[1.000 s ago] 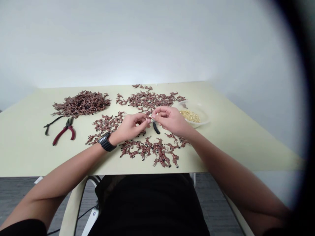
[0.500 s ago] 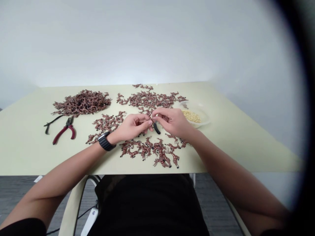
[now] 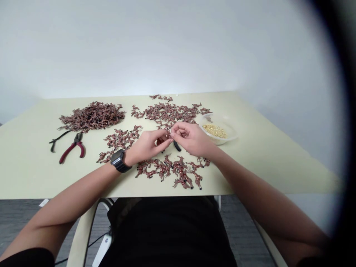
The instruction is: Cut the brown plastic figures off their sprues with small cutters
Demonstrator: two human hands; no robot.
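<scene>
Over the middle of the table, my left hand and my right hand meet at their fingertips. Left fingers are curled around something brown, seemingly a small reindeer figure, mostly hidden. Thumb and index finger of my right hand are pinched, and whatever lies between them is too small to make out. A black handle shows just below the fingertips. Brown reindeer figures lie in front of my hands, with more figures behind them. Right of my right hand stands a clear bowl with small gold pieces.
A dense heap of brown figures lies at the back left. Before it are red-handled pliers and a thin black tool. Another group of figures lies beside my left hand. The table's front edge is near my body.
My left hand has turned slightly, with its thumb straighter and its fingers more bent. My right hand has shifted a little left, uncovering more of the bowl.
</scene>
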